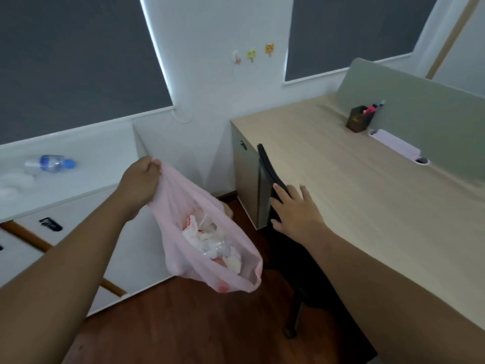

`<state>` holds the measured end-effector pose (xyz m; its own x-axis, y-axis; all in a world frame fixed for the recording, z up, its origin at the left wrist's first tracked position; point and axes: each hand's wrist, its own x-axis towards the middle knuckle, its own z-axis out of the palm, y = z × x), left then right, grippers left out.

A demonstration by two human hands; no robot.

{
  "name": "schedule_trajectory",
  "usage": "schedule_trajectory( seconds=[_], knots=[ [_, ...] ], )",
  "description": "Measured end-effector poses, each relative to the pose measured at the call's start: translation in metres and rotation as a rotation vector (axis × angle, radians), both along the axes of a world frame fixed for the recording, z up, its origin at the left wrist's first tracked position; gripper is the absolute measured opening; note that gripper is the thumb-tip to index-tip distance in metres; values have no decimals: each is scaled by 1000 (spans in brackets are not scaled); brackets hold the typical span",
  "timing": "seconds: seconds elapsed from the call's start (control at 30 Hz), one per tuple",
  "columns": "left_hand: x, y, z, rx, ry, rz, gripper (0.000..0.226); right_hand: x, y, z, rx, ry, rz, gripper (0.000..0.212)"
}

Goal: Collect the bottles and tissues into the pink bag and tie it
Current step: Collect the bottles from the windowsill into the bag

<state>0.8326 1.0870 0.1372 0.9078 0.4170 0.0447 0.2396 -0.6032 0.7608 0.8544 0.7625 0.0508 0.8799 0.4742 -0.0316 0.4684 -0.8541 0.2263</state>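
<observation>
Pale cabinets (86, 143) are running along the left wall under dark window blinds. On their white top a clear plastic water bottle (49, 163) with a blue cap is lying on its side. Beside it, at the frame edge, something white is sitting that may be loose tissues (11, 183), though it is too blurred to be sure. Neither is collected yet.

Further right, the left hand (140, 179) is pinching the gathered rim of the pink bag (170, 258). The bag is hanging in the air over the dark wood floor (183, 324), between the cabinets and the desk. Crumpled tissues (210, 240) are showing through its thin film, so part of the collecting looks done. Its mouth is sagging open and is not tied.

The right hand (294, 214) is lying flat with its fingers spread and holding nothing. It is touching the black chair back (266, 164), which is pushed against the wooden desk (367, 206). On the far side of the desk a brown pen holder (359, 119) and a folded pink cloth (396, 144) are sitting against a green divider (420, 101).

Judging by this, the bottle and whatever lies beside it are waiting to go in, and then the knot has to be made. The path to the cabinet top seems open.
</observation>
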Motion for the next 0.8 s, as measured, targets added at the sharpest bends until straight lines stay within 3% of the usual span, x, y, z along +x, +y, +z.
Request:
schedule_trajectory(
  seconds=[0.1,0.23,0.27,0.33,0.37,0.43,0.53,0.67,0.8],
  knots=[
    [-8,8,19,9,-34,15,37,-3,38,7,171,7,33,84],
    [-21,26,44,28,-71,58,35,-17,87,-9,460,377,-216,103],
    [-27,34,50,33,-77,81,34,-18,96,-17,481,434,-269,94],
    [-38,50,56,48,-72,127,33,-16,106,-26,550,509,-305,50],
    [-48,63,59,70,-69,159,32,-13,116,-25,620,533,-273,38],
    [-68,92,60,93,-69,213,34,-4,138,-16,784,549,-206,35],
    [-100,145,56,114,-51,324,38,14,188,6,966,552,-287,24],
    [-144,223,41,61,-17,506,38,14,273,39,968,485,-226,20],
    [-183,294,25,44,47,593,39,-1,354,59,1022,546,-131,23]
  ],
)
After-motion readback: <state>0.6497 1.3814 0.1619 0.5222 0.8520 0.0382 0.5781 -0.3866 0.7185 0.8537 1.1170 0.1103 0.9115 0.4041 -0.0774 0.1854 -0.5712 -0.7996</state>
